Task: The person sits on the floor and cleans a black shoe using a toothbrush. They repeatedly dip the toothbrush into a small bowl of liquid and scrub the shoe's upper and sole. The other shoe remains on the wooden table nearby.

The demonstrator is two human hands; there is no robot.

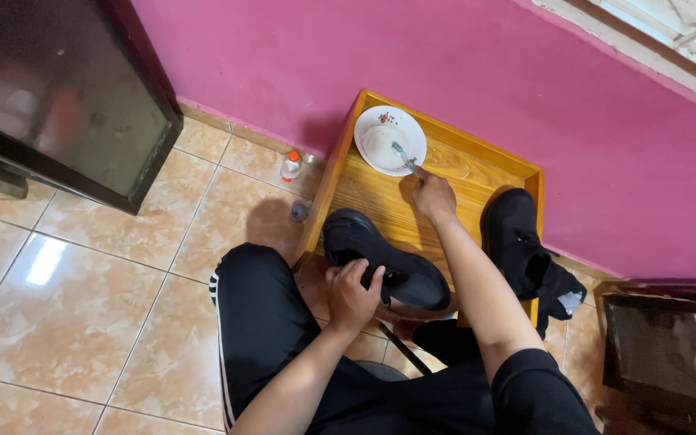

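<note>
Head view, looking down; places are given relative to the wooden tray (pixel 453 173), which stands against the pink wall (pixel 461 72) and serves as the working surface.

Nearest the viewer, the person's knees in black trousers (pixel 267 322) sit at the tray's near edge, above the tiled floor (pixel 82 306). The left hand (pixel 352 294) is closed over the collar of a black shoe (pixel 396 262) and grips it; this shoe lies across the near left corner of the tray, toe pointing away to the left. A second black shoe (pixel 517 238) rests on the tray's right rim, with dark cloth (pixel 561 294) hanging beside it.

Farther in, the right hand (pixel 432 196) reaches over the middle of the tray, fingers closed on the handle of a toothbrush (pixel 404 157). The brush head lies in a white dish (pixel 390 139) set in the far left corner; whether the dish holds liquid or paste cannot be told.

Outside the left rim, a small white bottle with an orange cap (pixel 291 165) stands by the wall, and a small dark cap (pixel 299 212) lies on the floor.

Judged from this layout, the work is at the stage of loading the brush: the brush is off the held shoe, and the second shoe lies untouched.
</note>
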